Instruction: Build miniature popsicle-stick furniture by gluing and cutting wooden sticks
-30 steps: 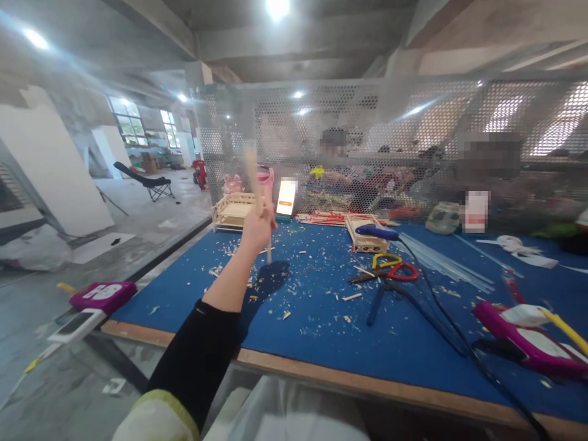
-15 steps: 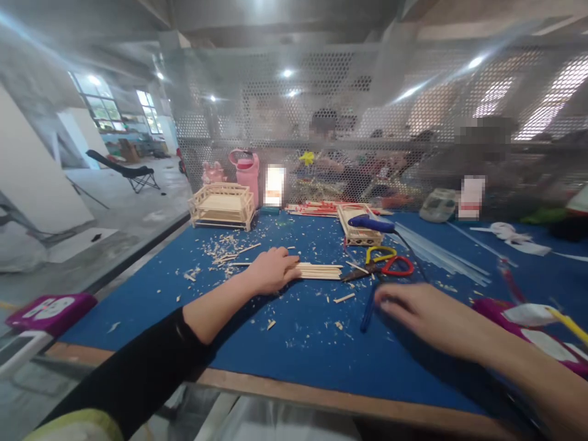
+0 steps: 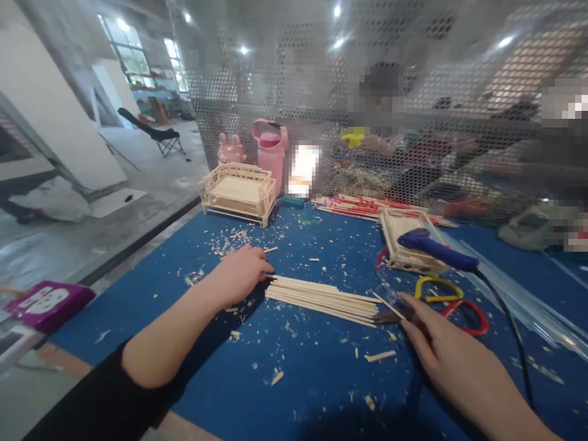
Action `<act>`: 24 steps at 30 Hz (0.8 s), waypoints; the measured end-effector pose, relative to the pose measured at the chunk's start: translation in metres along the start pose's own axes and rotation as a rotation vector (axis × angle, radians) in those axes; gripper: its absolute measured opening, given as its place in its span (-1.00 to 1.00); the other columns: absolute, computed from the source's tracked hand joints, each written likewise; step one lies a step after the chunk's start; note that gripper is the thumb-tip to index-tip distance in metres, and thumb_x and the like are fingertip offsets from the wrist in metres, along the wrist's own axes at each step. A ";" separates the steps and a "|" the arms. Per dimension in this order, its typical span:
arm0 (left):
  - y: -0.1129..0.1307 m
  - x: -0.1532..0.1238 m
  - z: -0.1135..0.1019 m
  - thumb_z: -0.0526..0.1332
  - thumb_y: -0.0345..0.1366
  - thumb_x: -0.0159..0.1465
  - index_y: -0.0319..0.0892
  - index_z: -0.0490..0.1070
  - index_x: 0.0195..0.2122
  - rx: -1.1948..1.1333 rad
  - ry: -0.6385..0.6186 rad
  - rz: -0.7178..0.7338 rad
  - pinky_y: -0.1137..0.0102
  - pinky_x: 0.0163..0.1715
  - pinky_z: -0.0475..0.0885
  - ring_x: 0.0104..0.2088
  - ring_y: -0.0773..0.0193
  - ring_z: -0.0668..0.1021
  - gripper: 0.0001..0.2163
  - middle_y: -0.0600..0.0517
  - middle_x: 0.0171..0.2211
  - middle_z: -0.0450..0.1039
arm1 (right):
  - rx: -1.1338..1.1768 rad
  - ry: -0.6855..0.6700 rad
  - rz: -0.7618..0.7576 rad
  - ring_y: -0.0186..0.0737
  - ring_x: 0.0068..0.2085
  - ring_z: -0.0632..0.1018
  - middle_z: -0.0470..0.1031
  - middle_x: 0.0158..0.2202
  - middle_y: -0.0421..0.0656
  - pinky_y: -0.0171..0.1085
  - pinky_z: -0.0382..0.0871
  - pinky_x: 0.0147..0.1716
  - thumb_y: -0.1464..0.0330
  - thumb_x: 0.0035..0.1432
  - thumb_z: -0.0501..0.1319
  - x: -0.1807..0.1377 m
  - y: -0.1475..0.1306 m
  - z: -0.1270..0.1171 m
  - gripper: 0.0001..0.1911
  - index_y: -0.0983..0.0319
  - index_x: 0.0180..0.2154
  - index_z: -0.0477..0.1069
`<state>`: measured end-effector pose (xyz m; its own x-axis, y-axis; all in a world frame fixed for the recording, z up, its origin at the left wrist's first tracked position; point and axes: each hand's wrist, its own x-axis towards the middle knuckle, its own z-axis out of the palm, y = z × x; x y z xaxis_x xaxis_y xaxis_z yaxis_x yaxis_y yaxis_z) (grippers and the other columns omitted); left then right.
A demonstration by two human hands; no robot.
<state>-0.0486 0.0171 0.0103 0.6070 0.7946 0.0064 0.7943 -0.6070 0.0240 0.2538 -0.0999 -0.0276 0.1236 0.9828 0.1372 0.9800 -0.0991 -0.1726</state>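
Head view: loose, roughly parallel bundle of slim, straight, pale wooden sticks (image 3: 321, 298) lies flat near the middle of the blue-covered tabletop (image 3: 248, 380); right ends angled somewhat toward the near edge, ends not squared up at either side. Judged light and stiff, dry and barely slippery; a single stick probably snaps if bent hard, and the bundle, with no tie visible, would likely fan or roll apart if taken by one end; best hold seems to be across the middle, thumb one side and fingers the other, or both ends cupped together.

Left hand (image 3: 245, 272): palm down, fingers loosely curled, fingertips just beside the bundle's left ends; whether they pinch a stick is hidden from this angle. Right hand (image 3: 436, 334): thumb and forefinger parted beyond the bundle's right ends; a short, thin, pale wooden stick (image 3: 389, 305) slants in with one end by the thumb, contact unclear; the other fingers lie out of sight, so no saying whether they grasp anything.

Close to the right hand, a dark-bladed tool with yellow and red looped handles (image 3: 438, 280); farther toward the far edge, a dark blue glue-gun-like tool with a black cord (image 3: 438, 251) rests on a shallow pale wooden frame (image 3: 394, 225); near the far left corner, a railed, bed-shaped pale wooden model (image 3: 236, 190).
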 end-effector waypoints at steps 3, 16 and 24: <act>0.006 0.004 0.000 0.02 -0.34 0.23 -0.12 0.51 -0.40 -0.037 0.014 0.034 0.46 -0.35 0.25 -0.34 0.32 0.42 -0.74 0.01 -0.42 0.40 | 0.040 0.007 -0.053 -0.11 -0.24 0.57 0.53 -0.16 -0.10 -0.19 0.48 -0.38 0.21 0.12 -0.13 0.000 0.010 0.002 -0.55 0.22 -0.07 0.34; 0.017 0.005 0.007 -0.01 -0.29 0.27 -0.13 0.42 -0.13 -0.291 0.070 0.147 0.39 -0.21 0.31 -0.22 0.28 0.43 -0.74 -0.03 -0.23 0.43 | 0.135 -0.013 0.013 -0.13 -0.30 0.57 0.56 -0.25 -0.17 -0.26 0.43 -0.45 0.18 0.13 -0.06 0.010 0.006 -0.002 -0.64 0.13 -0.24 0.45; 0.026 0.007 0.000 -0.05 -0.36 0.26 -0.10 0.48 -0.22 -0.279 0.015 0.236 0.43 -0.31 0.30 -0.30 0.31 0.41 -0.71 -0.01 -0.34 0.40 | 0.114 -0.076 0.119 -0.14 -0.27 0.56 0.56 -0.26 -0.18 -0.27 0.35 -0.40 0.21 0.17 -0.08 0.013 -0.006 -0.017 -0.65 0.13 -0.21 0.42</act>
<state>-0.0237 0.0064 0.0110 0.7712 0.6339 0.0587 0.5940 -0.7496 0.2919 0.2524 -0.0890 -0.0087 0.2212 0.9746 0.0361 0.9345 -0.2013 -0.2936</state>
